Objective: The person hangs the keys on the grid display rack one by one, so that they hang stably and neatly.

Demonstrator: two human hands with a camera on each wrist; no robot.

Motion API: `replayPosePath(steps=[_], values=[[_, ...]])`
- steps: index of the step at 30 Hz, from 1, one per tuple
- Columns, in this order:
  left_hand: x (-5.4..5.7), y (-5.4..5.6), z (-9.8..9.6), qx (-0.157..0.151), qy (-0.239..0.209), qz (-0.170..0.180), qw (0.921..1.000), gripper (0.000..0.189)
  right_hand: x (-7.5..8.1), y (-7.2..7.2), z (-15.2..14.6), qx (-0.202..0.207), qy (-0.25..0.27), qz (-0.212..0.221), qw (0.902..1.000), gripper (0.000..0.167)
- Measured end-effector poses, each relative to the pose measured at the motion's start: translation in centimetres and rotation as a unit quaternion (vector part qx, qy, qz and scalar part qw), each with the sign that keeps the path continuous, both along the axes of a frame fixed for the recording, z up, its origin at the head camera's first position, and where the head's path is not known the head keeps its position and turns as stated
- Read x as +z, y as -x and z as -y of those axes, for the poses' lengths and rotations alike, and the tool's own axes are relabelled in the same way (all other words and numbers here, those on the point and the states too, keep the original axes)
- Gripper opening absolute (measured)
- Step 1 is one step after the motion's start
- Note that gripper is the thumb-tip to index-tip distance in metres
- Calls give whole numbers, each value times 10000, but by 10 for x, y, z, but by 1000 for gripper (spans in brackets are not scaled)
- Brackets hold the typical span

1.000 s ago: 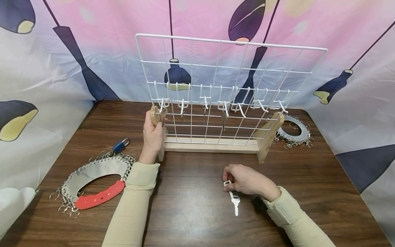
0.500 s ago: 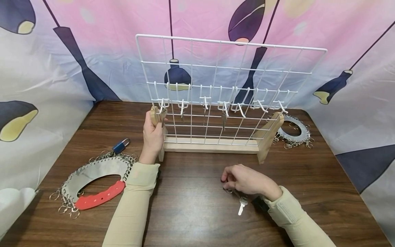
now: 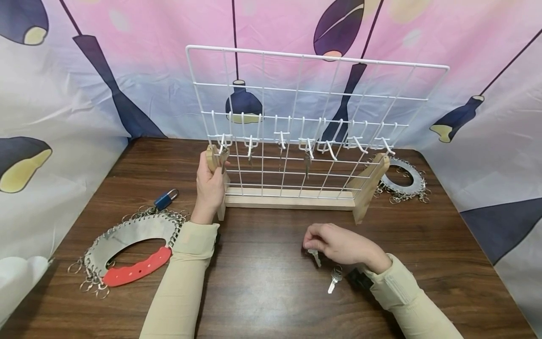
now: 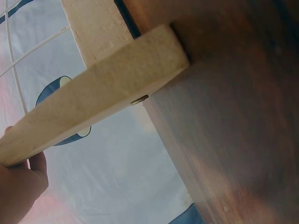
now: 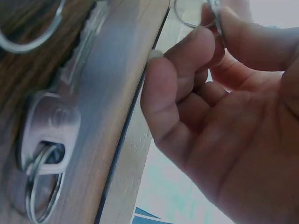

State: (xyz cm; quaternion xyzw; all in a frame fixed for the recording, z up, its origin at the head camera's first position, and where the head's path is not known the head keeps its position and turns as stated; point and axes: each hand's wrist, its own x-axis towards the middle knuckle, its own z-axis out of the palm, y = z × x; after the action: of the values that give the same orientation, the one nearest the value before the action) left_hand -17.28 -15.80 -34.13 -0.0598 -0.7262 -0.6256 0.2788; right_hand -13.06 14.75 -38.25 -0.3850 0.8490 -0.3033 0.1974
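My left hand (image 3: pixel 209 190) grips the top of the left wooden upright (image 4: pixel 93 93) of a white wire grid rack (image 3: pixel 317 57). Over the table in front of the rack, my right hand (image 3: pixel 338 243) pinches a silver key (image 3: pixel 314 257) between thumb and fingers, its blade pointing down. Another silver key (image 3: pixel 333 281) with a split ring lies on the table just below that hand. The right wrist view shows this key (image 5: pixel 49 121) close up, its ring (image 5: pixel 44 186) through the head. Several white hooks line the rack, and keys such as one key (image 3: pixel 307 165) hang from some of them.
At the left lies a curved metal plate (image 3: pixel 127 233) with a red grip (image 3: pixel 137 270) and many small rings. Beside it is a blue padlock (image 3: pixel 165 199). A similar ringed plate (image 3: pixel 406 188) lies behind the rack's right upright (image 3: pixel 367 188). A printed curtain (image 3: pixel 161 28) surrounds the table.
My right hand held keys trailing below its fingers earlier. Now one key with its ring lies separately on the table, and another stays pinched in the fingers. The left hand has stayed still.
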Motion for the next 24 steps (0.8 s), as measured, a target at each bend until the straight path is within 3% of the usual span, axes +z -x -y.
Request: replayPosePath(steps=[12,17,24], values=[[0,1,1,25,36,133,9999,33,2,1,2,-12,520,712,9961,14],[-1,1,0,-22,-23,104,9999,34,4,1,1,-145,886,803,9927,13],[-1,1,1,-31,-28,100,9999,33,5,2,-1,-215,772,697,9943,17]])
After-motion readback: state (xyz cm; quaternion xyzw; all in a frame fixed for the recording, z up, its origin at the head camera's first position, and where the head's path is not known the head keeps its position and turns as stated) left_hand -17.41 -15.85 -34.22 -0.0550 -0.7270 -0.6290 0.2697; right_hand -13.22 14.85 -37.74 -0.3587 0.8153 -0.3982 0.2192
